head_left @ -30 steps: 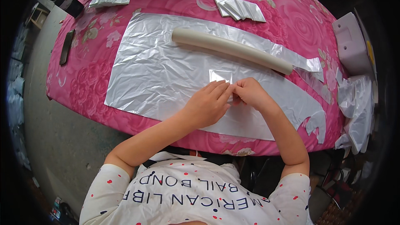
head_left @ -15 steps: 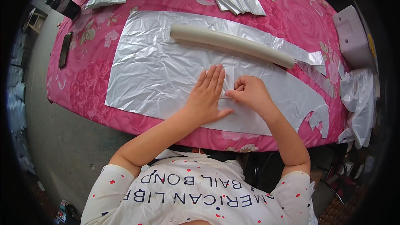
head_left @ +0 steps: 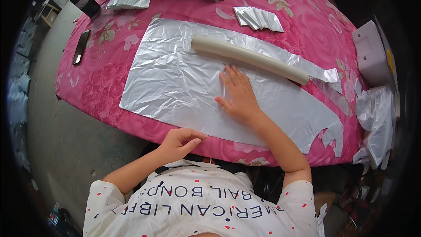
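while the right hand (head_left: pixel 237 92) presses flat, grip open, on the silver foil sheet (head_left: pixel 175 79), left hand (head_left: pixel 177 142) empty, loosely curled at table edge (head_left: pixel 131 127)

A pink rose-patterned table (head_left: pixel 109 83) carried a silver foil sheet (head_left: pixel 175 83), folded foil stacks (head_left: pixel 258 19), a dark phone (head_left: pixel 81 47) and a white box (head_left: pixel 370 55).

I see a shiny, crinkled silver foil sheet (head_left: pixel 175 79) on a pink floral cloth (head_left: pixel 105 87), soft and matt. On the foil lies a smooth matt cardboard-like tube (head_left: pixel 250 59). Beyond the tube, folded foil pieces (head_left: pixel 258 18) glint.
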Demonstrator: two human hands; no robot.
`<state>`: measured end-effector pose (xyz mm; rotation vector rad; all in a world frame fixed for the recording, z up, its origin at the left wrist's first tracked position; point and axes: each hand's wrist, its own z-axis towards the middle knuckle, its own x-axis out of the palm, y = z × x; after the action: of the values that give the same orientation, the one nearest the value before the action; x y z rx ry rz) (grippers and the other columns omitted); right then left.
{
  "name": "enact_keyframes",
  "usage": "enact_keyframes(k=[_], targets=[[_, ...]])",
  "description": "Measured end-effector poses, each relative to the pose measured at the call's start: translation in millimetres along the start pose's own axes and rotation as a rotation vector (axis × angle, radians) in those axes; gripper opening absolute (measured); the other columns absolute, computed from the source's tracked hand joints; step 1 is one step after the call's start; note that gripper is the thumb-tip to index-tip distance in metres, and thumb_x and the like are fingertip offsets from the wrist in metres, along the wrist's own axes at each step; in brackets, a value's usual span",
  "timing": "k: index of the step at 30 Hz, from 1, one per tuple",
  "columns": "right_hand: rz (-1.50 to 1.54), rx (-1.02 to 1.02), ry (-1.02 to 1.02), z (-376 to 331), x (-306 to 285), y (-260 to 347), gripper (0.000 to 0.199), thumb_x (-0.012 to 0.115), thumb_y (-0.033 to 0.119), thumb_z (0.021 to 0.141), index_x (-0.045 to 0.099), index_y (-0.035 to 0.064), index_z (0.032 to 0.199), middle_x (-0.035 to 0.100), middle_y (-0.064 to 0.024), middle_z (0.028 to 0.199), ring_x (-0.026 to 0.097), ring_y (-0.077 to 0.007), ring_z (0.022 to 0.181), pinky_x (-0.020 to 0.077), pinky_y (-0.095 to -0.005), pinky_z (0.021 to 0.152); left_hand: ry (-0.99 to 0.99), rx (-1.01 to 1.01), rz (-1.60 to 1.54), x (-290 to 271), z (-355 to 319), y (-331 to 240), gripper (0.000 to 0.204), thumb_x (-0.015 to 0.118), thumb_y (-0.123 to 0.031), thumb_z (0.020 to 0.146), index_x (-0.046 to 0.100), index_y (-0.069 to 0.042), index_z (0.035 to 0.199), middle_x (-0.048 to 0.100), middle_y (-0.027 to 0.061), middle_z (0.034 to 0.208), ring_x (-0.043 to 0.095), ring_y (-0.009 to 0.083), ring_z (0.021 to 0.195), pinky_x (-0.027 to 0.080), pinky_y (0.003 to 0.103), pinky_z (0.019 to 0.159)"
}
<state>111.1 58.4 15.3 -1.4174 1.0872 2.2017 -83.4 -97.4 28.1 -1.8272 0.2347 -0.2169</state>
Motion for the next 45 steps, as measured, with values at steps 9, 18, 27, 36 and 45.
enact_keyframes(k=[9, 18, 27, 36, 45], targets=[[0.437, -0.076, 0.231, -15, 71, 133, 0.057, 0.043, 0.040, 0.091, 0.039, 0.0021, 0.134, 0.020, -0.0230, 0.145, 0.013, -0.0366, 0.137, 0.0088, -0.0476, 0.109, -0.371, -0.595, -0.564, -18, -79, 38, 0.025, 0.055, -0.010, 0.090, 0.057, 0.005, 0.110, 0.064, 0.0124, 0.102, 0.062, 0.0151, 0.083, 0.051, 0.028, 0.075], [0.365, -0.431, 0.385, -22, 50, 123, 0.033, 0.063, 0.023, 0.078, 0.057, 0.0060, 0.106, 0.034, -0.0172, 0.138, 0.015, -0.0355, 0.136, 0.0027, -0.0564, 0.107, -0.190, -0.325, 0.555, -27, -65, -5, 0.013, 0.066, -0.015, 0.075, 0.068, -0.003, 0.080, 0.065, 0.0115, 0.066, 0.062, 0.0227, 0.058, 0.048, 0.032, 0.055], [0.430, -0.510, 0.442, 1, -5, 70, 0.010, 0.065, 0.009, 0.075, 0.058, 0.0077, 0.080, 0.059, -0.0061, 0.081, 0.055, -0.0225, 0.086, 0.0378, -0.0383, 0.091, 0.039, 0.029, 1.012, -30, -39, -26, 0.014, 0.068, -0.018, 0.071, 0.066, -0.008, 0.080, 0.063, 0.0085, 0.071, 0.062, 0.0257, 0.065, 0.049, 0.037, 0.057], [0.930, 0.403, -0.571, 85, -61, -111, 0.012, 0.062, 0.007, 0.084, 0.060, -0.0003, 0.094, 0.062, -0.0016, 0.082, 0.055, -0.0064, 0.072, 0.0450, -0.0201, 0.065, -0.218, 0.071, 0.909, -35, -34, -42, 0.043, 0.071, -0.020, 0.072, 0.058, -0.005, 0.110, 0.066, 0.0091, 0.093, 0.063, 0.0257, 0.080, 0.051, 0.034, 0.069], [0.066, 0.723, -0.519, 107, -70, -229, 0.031, 0.066, 0.025, 0.077, 0.064, 0.0015, 0.097, 0.065, -0.0140, 0.091, 0.064, -0.0248, 0.079, 0.0494, -0.0320, 0.072, -0.205, 0.088, 0.902, -21, -33, -39, 0.036, 0.071, -0.018, 0.072, 0.062, -0.006, 0.105, 0.066, 0.0110, 0.091, 0.063, 0.0265, 0.078, 0.051, 0.034, 0.067]])
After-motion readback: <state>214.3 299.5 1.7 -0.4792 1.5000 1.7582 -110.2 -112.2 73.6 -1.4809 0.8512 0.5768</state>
